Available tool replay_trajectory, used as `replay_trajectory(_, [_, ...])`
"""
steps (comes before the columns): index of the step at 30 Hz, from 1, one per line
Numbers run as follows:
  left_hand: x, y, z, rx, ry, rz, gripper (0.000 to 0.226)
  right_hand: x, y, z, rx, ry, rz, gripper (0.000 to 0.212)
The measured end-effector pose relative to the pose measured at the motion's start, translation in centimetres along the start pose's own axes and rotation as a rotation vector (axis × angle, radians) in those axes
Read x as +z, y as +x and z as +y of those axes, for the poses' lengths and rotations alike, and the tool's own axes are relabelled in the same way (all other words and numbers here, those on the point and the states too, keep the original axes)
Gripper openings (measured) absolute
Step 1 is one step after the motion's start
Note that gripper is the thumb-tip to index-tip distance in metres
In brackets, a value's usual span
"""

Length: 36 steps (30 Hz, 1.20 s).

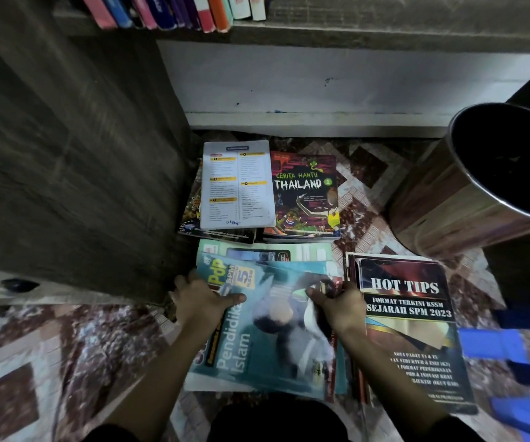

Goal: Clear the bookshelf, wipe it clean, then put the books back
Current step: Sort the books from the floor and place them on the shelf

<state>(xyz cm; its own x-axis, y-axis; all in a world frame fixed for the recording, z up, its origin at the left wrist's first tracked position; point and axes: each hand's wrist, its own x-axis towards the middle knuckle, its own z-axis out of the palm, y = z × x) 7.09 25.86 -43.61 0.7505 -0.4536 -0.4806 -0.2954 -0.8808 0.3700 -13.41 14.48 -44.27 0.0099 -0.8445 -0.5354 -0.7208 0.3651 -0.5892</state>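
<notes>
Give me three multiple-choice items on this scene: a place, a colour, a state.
1. The Hot Tips book lies: A) right of the teal book B) on the shelf C) in the bin.
2. Its title lettering is: A) green B) white C) pink.
3. The left hand and right hand: A) hang idle B) hold a cloth C) grip the teal book.
Answers: 1 A, it lies on the floor beside it; 2 B, white letters on black; 3 C, each hand clasps one edge.
</notes>
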Motion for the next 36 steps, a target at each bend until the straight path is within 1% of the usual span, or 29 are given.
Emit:
replay_trajectory(3, [0.0,0.0,0.3,0.008,-0.009,-0.028,0.101,-0.2,0.1,0.5,0.095,0.073,-0.048,0.061])
replay_trajectory(6, [0.0,0.2,0.6,-0.017,-0.095,-0.066,0.102,-1.1,-0.4,0.8,0.185,0.201,-0.202,0.062])
replay_trajectory(7, [0.0,0.4,0.7,-0.031,-0.118,-0.073,0.103,-1.2,-0.5,1.0,0.176,0.228,-0.230,0.066])
replay_trajectory(10, [0.2,0.7,0.8,-0.061,-0.163,-0.089,0.103,-1.0,-0.5,1.8,0.091,0.267,-0.233,0.096])
replay_trajectory(11, [0.2,0.8,0.8,-0.067,-0.175,-0.083,0.103,-1.0,-0.6,1.8,0.050,0.272,-0.238,0.100])
replay_trajectory(12, [0.2,0.9,0.7,-0.075,-0.185,-0.079,0.104,-1.1,-0.9,1.5,0.007,0.277,-0.250,0.097])
replay_trajectory(14, [0.2,1.0,0.6,-0.081,-0.198,-0.075,0.105,-1.5,-1.4,1.0,-0.044,0.287,-0.265,0.084])
replay_trajectory(19, [0.3,1.0,0.5,-0.098,-0.193,-0.101,0.108,-1.8,-1.0,1.1,-0.004,0.480,-0.357,0.064])
replay_trajectory(21, [0.4,1.3,0.1,-0.109,-0.222,-0.143,0.117,-2.2,-1.0,0.8,0.010,0.549,-0.374,0.057])
replay_trajectory(23, [1.1,2.6,-1.3,-0.118,-0.298,-0.154,0.127,-3.0,-1.1,0.1,0.023,0.606,-0.396,0.049])
replay_trajectory(24, [1.2,2.8,-1.7,-0.131,-0.358,-0.165,0.123,-3.5,-1.1,-0.3,0.018,0.625,-0.411,0.045])
replay_trajectory(26, [0.0,1.8,-0.9,-0.112,-0.490,-0.185,0.097,-4.6,-1.2,-1.4,-0.024,0.640,-0.457,0.046])
replay_trajectory(27, [-0.4,1.4,-0.5,-0.079,-0.550,-0.200,0.088,-5.1,-1.2,-2.0,-0.056,0.638,-0.482,0.045])
replay_trajectory(28, [-0.7,1.3,-0.3,-0.061,-0.606,-0.200,0.088,-5.8,-1.3,-2.7,-0.090,0.638,-0.504,0.040])
replay_trajectory(29, [-1.0,1.3,-0.2,-0.028,-0.644,-0.188,0.095,-6.3,-1.4,-3.3,-0.131,0.646,-0.523,0.035])
replay_trajectory(30, [-1.4,1.1,0.1,-0.004,-0.675,-0.179,0.103,-6.9,-1.7,-4.0,-0.174,0.653,-0.540,0.034])
replay_trajectory(31, [-1.8,1.0,0.3,0.044,-0.691,-0.169,0.105,-7.5,-1.8,-4.6,-0.220,0.654,-0.553,0.034])
replay_trajectory(32, [-2.4,0.8,0.8,0.078,-0.713,-0.160,0.098,-8.1,-2.2,-5.5,-0.261,0.661,-0.559,0.033])
replay_trajectory(34, [-3.7,0.0,2.0,0.146,-0.745,-0.132,0.074,-9.5,-3.1,-6.9,-0.332,0.666,-0.551,0.031])
replay_trajectory(36, [-5.5,-0.9,3.8,0.224,-0.753,-0.103,0.065,-11.0,-4.2,-8.2,-0.394,0.665,-0.507,0.032])
